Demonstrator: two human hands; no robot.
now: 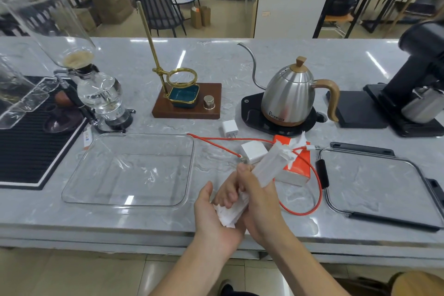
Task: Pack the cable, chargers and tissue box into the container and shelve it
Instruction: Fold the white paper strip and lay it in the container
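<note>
Both of my hands hold a long white tissue (264, 170) stretched up toward the orange tissue box (299, 163). My left hand (213, 214) cups its crumpled lower end; my right hand (257, 199) grips its middle. The clear plastic container (72, 190) lies to the left of my hands with nothing in it. A red cable (314, 190) loops across the counter around the box. One white charger (253, 151) sits beside the box, another white charger (230, 128) farther back. The container lid (374, 187) lies to the right.
Behind stand a steel kettle (288, 96) on its black base, a wooden dripper stand (187, 101), a glass siphon brewer (103, 96) on a black mat (24, 151), and a black grinder (418, 79) at the right. The counter's front edge runs just below my hands.
</note>
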